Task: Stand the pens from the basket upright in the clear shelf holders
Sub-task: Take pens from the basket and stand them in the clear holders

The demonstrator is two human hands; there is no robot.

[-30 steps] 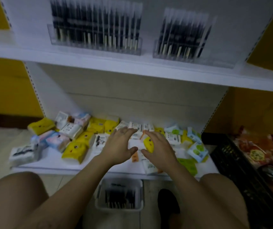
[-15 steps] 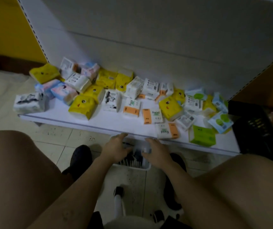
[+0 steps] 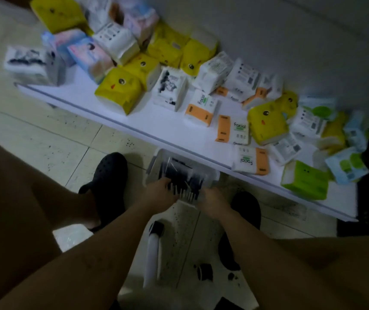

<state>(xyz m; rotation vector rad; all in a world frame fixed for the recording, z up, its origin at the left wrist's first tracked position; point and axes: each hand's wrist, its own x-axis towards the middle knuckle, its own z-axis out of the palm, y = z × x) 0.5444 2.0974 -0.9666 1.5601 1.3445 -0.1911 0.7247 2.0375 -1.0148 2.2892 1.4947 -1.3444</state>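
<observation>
The left hand and right hand are set close together among the pens lying in the basket on the floor, under the shelf edge. Grip cannot be told; lifting and standing in the holders are judged outstanding

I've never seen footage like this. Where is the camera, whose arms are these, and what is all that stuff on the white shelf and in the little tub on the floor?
There is no machine here. These are a person's two bare arms, filmed by one wide-angle camera worn on the head and looking down. That is why thighs and black shoes show below. The left hand and right hand reach into a small translucent basket on the tiled floor, tucked partly under a low white shelf. The dark sticks inside are pens. The picture is too blurred to tell whether either hand grips any. On the shelf lie tissue packs: yellow packs, orange-and-white "Facial" packs and a green pack.
</observation>
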